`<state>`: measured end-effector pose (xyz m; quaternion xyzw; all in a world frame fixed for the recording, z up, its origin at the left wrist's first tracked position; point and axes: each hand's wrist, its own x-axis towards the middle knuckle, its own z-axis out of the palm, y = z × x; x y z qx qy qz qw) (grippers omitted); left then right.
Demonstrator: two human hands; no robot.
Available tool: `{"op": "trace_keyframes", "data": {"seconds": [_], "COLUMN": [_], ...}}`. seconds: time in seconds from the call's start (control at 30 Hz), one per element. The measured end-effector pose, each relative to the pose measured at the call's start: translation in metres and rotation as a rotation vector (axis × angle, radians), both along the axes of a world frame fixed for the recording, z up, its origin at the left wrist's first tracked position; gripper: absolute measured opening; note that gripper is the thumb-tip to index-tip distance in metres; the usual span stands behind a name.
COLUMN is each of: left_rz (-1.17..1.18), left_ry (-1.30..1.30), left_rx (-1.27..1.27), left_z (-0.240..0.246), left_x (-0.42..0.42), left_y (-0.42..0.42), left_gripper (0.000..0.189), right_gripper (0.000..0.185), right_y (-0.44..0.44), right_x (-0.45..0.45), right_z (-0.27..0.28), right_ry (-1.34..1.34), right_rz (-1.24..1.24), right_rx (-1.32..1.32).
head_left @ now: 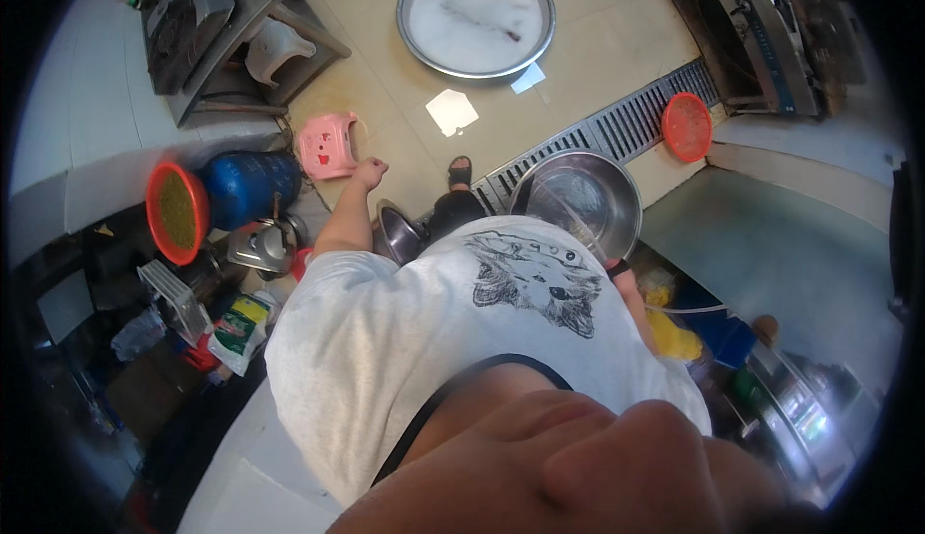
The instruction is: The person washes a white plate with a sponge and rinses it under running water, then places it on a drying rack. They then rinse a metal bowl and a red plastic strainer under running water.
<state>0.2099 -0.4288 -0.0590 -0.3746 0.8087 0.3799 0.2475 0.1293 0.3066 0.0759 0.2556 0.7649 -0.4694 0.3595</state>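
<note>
My left hand (pixel 370 172), loosely curled with nothing visible in it, hovers or rests beside the pink plastic stool (pixel 325 147); contact cannot be told. My right forearm (pixel 636 306) hangs at the right of my shirt, a black band at its wrist, and the hand itself is hidden. Near that wrist lies a large steel basin (pixel 632 201) with a clear, thin plastic-like thing across it. Farther ahead on the tiled floor stands a wide metal basin (pixel 547 35) filled with white foam or foamy liquid, a dark stick-like thing in it.
A floor drain grate (pixel 629 122) runs past the steel basin towards a red plastic basin (pixel 686 127). At left are a blue gas cylinder (pixel 249 180), a red bowl (pixel 154 205) of greenish grains and a metal stand (pixel 253 21). Another metal bowl (pixel 397 234) sits by my leg.
</note>
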Motion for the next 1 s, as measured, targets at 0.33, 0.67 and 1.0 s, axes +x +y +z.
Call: {"op": "trace_keyframes", "data": {"seconds": [0.33,0.67,1.0], "left_rz": [-0.115,-0.292,-0.451], "left_ry": [-0.265,-0.056,-0.232], "left_rx": [0.086,0.048,0.103], "left_z": [0.022,0.072,0.091], "left_x": [-0.106,-0.326,-0.516], "left_y": [-0.054,-0.019,0.054], "left_gripper": [0.045,0.045,0.037], "right_gripper": [0.015,0.021,0.026], "right_y": [-0.050,-0.026,-0.056], "right_x": [-0.005,-0.121,-0.236], "right_z": [-0.009,-0.132,-0.107], "right_ry": [-0.161,-0.035,0.142], "right_rz": [-0.110,-0.086,-0.665], "right_rx": [0.042,0.032,-0.239]}}
